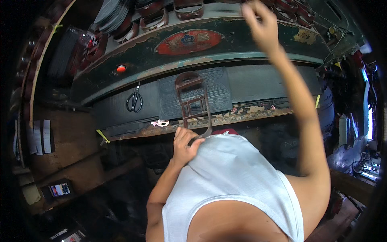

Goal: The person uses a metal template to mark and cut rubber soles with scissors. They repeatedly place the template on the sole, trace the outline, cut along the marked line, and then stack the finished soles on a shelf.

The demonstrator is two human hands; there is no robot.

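Note:
My left hand (186,147) is closed on the lower end of a dark reddish-brown frame (192,105) with slots and a rounded top, which lies over a grey patterned mat (217,92) on the bench. My right hand (260,26) is raised at the top of the view, blurred, its fingers loosely bent and apart with nothing visible in them, near a row of reddish-brown moulded pieces (285,14). Black-handled scissors (134,103) lie left of the mat, and a small pink item (160,123) sits on the bench's front edge.
A worn dark-green machine body (258,48) with a red oval plate and a red button (121,68) spans the back of the bench. Stacked grey pieces (111,16) stand at upper left. A brown wooden side table (72,153) with a screened device (60,189) is at left.

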